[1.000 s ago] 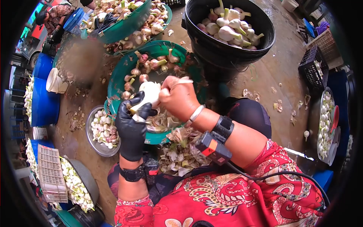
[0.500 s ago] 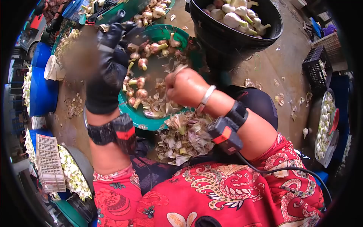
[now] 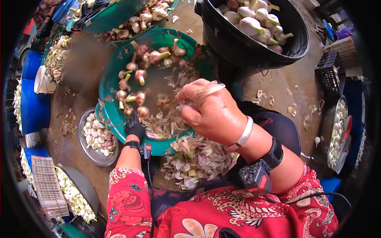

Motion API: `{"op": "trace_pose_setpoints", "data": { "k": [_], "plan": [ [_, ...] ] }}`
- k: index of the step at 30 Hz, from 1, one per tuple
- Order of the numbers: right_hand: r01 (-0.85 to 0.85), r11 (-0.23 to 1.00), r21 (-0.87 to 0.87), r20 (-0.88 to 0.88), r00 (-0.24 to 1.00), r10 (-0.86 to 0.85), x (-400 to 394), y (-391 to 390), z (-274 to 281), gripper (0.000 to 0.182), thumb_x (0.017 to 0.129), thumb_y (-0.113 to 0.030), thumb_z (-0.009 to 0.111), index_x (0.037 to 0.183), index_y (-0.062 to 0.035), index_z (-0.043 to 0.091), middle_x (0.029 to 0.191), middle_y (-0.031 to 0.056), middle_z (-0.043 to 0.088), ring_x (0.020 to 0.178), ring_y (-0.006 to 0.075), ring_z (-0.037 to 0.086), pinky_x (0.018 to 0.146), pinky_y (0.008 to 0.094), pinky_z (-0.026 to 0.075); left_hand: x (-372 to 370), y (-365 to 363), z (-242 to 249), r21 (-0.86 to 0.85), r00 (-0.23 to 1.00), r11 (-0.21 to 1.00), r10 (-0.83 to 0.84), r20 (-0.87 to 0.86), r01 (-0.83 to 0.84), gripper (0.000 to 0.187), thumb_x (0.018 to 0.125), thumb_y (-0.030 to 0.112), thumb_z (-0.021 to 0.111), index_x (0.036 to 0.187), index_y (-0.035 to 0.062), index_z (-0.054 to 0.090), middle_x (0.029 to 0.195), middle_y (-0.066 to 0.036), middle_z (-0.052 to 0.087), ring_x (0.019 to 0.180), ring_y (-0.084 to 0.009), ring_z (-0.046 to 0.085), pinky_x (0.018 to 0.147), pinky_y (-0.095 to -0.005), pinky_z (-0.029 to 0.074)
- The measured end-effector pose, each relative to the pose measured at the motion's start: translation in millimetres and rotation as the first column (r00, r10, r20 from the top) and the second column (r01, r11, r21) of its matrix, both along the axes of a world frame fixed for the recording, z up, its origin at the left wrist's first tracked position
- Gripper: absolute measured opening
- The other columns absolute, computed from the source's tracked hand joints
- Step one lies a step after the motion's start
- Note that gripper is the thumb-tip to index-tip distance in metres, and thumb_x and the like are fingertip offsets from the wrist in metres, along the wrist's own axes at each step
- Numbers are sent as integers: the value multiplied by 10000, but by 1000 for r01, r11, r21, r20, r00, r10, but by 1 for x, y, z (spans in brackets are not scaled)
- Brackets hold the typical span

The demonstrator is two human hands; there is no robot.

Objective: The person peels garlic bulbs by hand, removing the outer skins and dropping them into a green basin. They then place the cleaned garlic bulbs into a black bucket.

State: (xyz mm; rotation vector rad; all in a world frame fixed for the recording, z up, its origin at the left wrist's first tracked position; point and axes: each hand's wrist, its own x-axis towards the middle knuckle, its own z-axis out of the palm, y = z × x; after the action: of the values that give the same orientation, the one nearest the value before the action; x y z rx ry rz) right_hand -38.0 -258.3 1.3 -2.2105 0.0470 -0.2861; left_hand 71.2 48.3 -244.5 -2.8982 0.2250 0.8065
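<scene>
Perhaps the garlic [image 3: 140, 98] in the green basin [image 3: 162, 147] could roll if bumped by the left hand [image 3: 135, 128], its grip hidden, while the right hand [image 3: 217, 112] half-curls its fingers, hold unclear.

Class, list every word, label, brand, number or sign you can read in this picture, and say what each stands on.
No text can be read anywhere.
Black glove on the left hand: any marks are too small to read.
Orange patch on the right wrist device: blurred, no lettering legible.
Elsewhere: any print is too small or blurred.
</scene>
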Motion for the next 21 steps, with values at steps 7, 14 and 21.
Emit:
{"op": "trace_pose_setpoints", "data": {
  "k": [7,14,21],
  "plan": [
    [-43,999,5,-124,991,43,4,8,-3,290,708,-78,600,989,-22,642,905,162,641,859,299,630,776,391,497,25,35,22,-549,978,834,-79,-195,-42,270,778,167,649,997,8,647,836,-126,684,773,-260,661,684,-369,517],
    [116,640,760,-412,847,336,6,31,6,727,751,-26,636,1419,-90,356,1193,188,568,1023,194,585,781,332,530,-37,-44,254,-856,907,322,21,-420,-403,187,841,80,622,999,-20,628,866,-62,650,784,-144,633,701,-268,506],
    [30,208,978,-147,805,575,-2,31,9,734,681,-65,735,1338,-35,408,1049,129,603,913,173,621,728,309,530,-90,-50,259,-832,832,-36,-17,-554,-554,352,869,57,612,1211,3,545,1086,-78,630,926,-179,635,774,-302,517]
  ]
}}
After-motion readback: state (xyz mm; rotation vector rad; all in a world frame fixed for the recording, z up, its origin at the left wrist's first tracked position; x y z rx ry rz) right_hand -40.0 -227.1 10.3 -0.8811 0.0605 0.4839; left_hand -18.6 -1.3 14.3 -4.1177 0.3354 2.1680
